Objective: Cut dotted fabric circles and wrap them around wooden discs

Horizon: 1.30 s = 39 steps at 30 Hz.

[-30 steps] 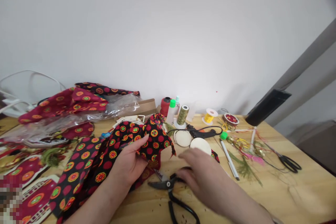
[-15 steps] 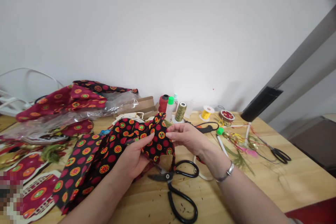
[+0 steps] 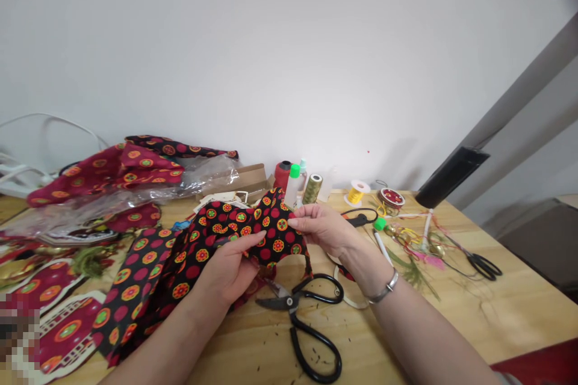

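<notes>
On the wooden table [image 3: 451, 325], just in front of the person, a piece of black dotted fabric [image 3: 239, 230] printed with red spots and orange-green circles is lifted at its upper edge, while the rest trails down to the left over the tabletop. The left hand [image 3: 228, 271] grips it from below, thumb and fingers pinched together on a fold. The right hand [image 3: 323, 228] pinches the fabric's right corner between thumb and fingertips, and a silver bracelet [image 3: 383, 292] sits on that wrist. Black scissors [image 3: 300, 319] lie closed on the wood just below both hands, touching neither. Behind the fabric, near the wall, stand a red spool [image 3: 282, 173], a green-capped bottle [image 3: 293, 183] and an olive thread spool [image 3: 312, 188]. A yellow spool [image 3: 356, 194] sits further right. A 2nd pair of scissors [image 3: 483, 264] lies well apart at the right. Dark red patterned cloth [image 3: 108, 174] is piled at the left under clear plastic.
</notes>
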### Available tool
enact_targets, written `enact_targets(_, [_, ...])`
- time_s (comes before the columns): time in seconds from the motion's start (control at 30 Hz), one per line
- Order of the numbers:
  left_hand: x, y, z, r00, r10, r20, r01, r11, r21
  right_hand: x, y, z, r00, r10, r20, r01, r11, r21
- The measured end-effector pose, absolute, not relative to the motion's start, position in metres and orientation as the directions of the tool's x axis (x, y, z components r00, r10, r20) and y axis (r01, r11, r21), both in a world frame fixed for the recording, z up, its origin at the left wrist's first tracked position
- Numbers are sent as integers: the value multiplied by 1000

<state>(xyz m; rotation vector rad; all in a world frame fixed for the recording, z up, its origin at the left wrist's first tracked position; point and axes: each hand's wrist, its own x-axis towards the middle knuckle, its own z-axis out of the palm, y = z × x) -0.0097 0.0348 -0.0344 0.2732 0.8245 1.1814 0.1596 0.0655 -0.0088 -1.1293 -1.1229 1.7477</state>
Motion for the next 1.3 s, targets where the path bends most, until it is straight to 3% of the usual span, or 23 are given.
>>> enact_targets(0.2, [-8,32,-35,149,926,-346,-731,339,592,151,70,-12,-293,923,-251,-82,-286,-955])
enact_targets(0.5, [-6,32,-37,134,888,-440,-670,408,620,143,79,-19,-300,929,-215,-22,-232,-972])
enact_targets(1.03, [-7,35,-39,112,890,-441,-713,382,588,146,77,-17,-313,920,-237,-64,-270,-961])
enact_targets(1.3, [-5,34,-33,120,888,-444,-696,394,601,161,64,-14,-337,906,-257,48,-256,-965])
